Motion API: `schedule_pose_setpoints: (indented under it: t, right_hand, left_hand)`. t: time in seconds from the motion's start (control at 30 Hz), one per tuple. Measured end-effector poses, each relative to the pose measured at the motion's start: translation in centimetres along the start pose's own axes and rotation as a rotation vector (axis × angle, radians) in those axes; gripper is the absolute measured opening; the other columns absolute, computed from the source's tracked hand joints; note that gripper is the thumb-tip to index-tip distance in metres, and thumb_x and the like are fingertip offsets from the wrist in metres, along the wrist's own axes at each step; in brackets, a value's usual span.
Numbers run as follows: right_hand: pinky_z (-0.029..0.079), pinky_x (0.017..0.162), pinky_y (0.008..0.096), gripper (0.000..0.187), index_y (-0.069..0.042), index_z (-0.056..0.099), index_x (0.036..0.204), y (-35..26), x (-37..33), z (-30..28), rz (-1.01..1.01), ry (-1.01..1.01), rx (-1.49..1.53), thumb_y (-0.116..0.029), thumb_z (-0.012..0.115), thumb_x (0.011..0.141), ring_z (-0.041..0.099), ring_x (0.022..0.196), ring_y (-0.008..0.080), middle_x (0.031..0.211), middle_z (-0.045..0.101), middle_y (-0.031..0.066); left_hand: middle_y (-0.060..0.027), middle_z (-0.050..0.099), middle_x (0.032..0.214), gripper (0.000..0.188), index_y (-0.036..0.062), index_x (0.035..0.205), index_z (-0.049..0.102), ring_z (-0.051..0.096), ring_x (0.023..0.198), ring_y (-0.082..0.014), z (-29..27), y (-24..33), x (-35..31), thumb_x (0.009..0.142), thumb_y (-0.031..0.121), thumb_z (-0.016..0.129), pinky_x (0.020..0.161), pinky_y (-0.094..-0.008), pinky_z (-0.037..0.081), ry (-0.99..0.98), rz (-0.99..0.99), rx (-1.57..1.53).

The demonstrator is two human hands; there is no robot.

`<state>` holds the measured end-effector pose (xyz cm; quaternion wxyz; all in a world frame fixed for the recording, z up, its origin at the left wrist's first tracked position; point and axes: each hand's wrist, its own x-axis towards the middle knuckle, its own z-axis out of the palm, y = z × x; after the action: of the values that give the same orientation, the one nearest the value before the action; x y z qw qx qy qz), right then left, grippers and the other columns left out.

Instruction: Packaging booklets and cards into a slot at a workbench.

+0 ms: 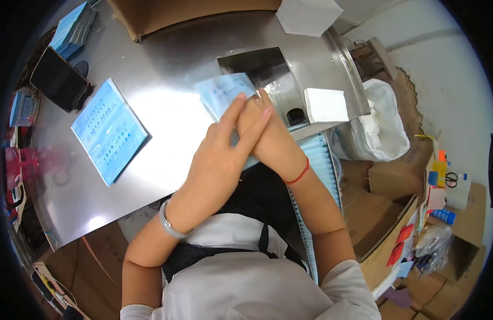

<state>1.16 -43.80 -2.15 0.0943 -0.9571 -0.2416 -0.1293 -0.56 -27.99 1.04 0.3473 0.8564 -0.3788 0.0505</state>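
Note:
Over the middle of the steel table, a blurred blue printed packet (pixel 222 90) lies under both hands, its far end sticking out beyond my fingers. My left hand (pixel 220 141), with a silver bangle at its wrist, reaches across the back of my right; its index and middle fingers are stretched and apart. My right hand (pixel 265 128), a red string round its wrist, rests against the packet with its fingers partly covered by my left, and it appears to grip the packet. To the left, another blue printed packet (pixel 110 132) lies flat on the steel.
A phone (pixel 60 80) leans on a stand at the left, near a stack of blue packets (pixel 73 29). A white folded stack (pixel 326 105) sits beside a dark rectangular recess (pixel 270 61). Right of the table are a bag-lined bin (pixel 385 128), a row of blue packets (pixel 316 154) and cardboard boxes (pixel 401 170).

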Motion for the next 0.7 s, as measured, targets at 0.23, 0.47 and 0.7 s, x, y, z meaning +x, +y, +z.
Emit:
schedule_pose_setpoints:
  t: [0.23, 0.47, 0.7]
  right_hand:
    - [0.054, 0.066, 0.0368, 0.005, -0.007, 0.063, 0.077, 1.9, 0.0, -1.4, 0.285, 0.189, -0.05, -0.009, 0.067, 0.08, 0.065, 0.062, 0.0253, 0.068, 0.066, 0.0073]
    - [0.044, 0.086, 0.0429, 0.024, 0.001, 0.07, 0.106, 4.6, -5.3, -2.0, 0.627, 0.364, -0.393, -0.013, 0.067, 0.087, 0.051, 0.097, 0.0324, 0.108, 0.057, 0.0134]
    - [0.046, 0.084, 0.0422, 0.027, 0.003, 0.068, 0.109, 6.0, -6.3, -3.6, 0.488, 0.351, -0.166, -0.008, 0.067, 0.084, 0.054, 0.093, 0.032, 0.104, 0.057, 0.0129]
  left_hand:
    - [-0.0205, 0.055, 0.127, 0.065, -0.0005, 0.142, 0.043, 0.053, 0.113, -0.0348, -8.0, -7.8, -7.8, 0.088, 0.018, 0.072, 0.098, -0.0438, 0.042, 0.4, -0.517, 0.523]
    - [-0.0171, 0.055, 0.102, 0.018, 0.0044, 0.101, 0.059, 0.054, 0.099, -0.0346, -9.9, -8.9, -9.6, 0.093, 0.02, 0.065, 0.086, -0.0448, 0.042, 0.161, -0.539, 0.728]
    - [-0.0246, 0.046, 0.138, 0.028, 0.0044, 0.093, 0.056, 0.033, 0.138, -0.0486, 0.8, -0.7, -2.6, 0.081, 0.019, 0.076, 0.109, -0.065, 0.028, 0.008, -0.165, 0.337]
